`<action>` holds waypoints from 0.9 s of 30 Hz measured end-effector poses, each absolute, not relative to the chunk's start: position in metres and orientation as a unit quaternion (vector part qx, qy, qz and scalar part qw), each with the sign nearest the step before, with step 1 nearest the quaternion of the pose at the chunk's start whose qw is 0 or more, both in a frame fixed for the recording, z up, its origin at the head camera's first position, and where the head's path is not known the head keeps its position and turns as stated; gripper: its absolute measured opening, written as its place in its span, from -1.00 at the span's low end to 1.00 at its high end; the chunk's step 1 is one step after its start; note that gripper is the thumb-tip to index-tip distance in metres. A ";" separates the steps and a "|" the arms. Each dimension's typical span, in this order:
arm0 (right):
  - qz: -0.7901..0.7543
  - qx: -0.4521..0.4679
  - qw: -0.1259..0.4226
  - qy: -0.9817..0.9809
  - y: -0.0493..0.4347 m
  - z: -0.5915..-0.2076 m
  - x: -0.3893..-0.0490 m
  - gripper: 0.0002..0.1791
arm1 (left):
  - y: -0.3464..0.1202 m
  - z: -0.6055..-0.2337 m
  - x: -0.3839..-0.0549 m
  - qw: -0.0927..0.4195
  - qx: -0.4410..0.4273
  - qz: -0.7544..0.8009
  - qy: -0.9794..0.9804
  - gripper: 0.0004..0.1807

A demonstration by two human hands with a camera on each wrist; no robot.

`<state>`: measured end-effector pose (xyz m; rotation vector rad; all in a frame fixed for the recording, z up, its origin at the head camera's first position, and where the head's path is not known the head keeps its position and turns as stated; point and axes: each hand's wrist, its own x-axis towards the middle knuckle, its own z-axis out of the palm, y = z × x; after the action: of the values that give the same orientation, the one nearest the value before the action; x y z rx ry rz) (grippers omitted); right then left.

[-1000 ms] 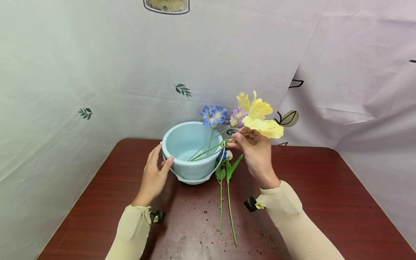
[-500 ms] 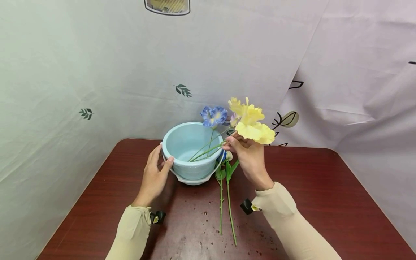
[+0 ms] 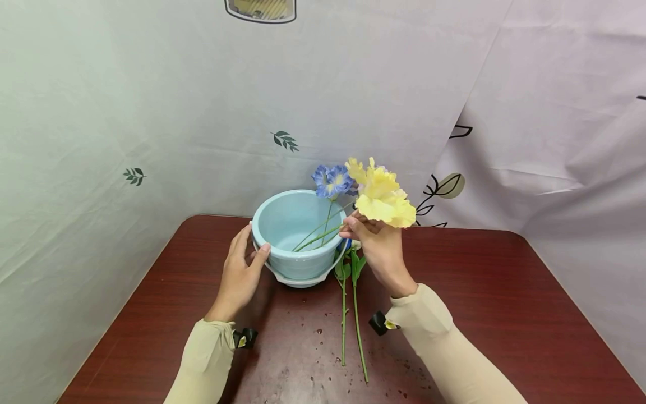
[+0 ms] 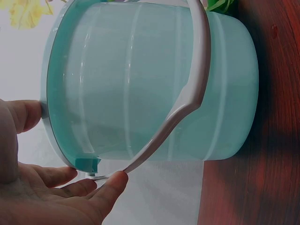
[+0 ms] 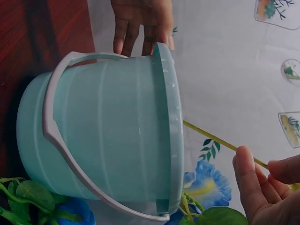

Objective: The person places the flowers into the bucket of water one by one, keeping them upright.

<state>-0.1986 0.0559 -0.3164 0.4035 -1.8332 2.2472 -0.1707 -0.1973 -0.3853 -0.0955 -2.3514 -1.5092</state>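
In the head view, a light blue bucket [image 3: 298, 264] with a pale carrying handle [image 4: 201, 51] stands on the table. My left hand [image 3: 242, 278] rests spread at its left rim, thumb on the rim and fingers beside the handle's joint. My right hand [image 3: 381, 247] pinches the green stem of a yellow flower [image 3: 383, 199] between thumb and fingers, right of the bucket. This stem [image 5: 211, 136] slants over the rim into the bucket. A blue flower [image 3: 333, 180] leans on the far right rim, its stem inside. A lilac flower is mostly hidden behind the yellow petals.
Two long-stemmed flowers lie on the dark red table [image 3: 479, 314] right of the bucket; their stems [image 3: 359, 336] point toward me, and their blue and white heads are partly hidden. Water drops [image 3: 319, 331] dot the tabletop. A patterned white cloth [image 3: 202, 112] hangs behind.
My right hand has moved left and slightly down toward the bucket with the yellow flower, which now covers most of the lilac one. The left hand and the bucket have stayed put.
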 end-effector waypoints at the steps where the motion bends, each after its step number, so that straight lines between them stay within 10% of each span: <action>1: 0.763 0.137 0.106 -0.622 0.055 -0.317 -0.199 -0.86 | -0.197 -0.386 -0.171 0.172 -0.033 -0.531 -0.829 -0.32; 27: 0.694 0.170 0.124 -0.688 0.045 -0.340 -0.208 -0.85 | -0.196 -0.385 -0.171 0.176 -0.033 -0.528 -0.830 -0.32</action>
<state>-0.2078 0.0450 -0.3402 0.4970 -2.0061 2.0243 -0.1705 -0.1964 -0.3855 -0.0931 -2.3507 -1.4963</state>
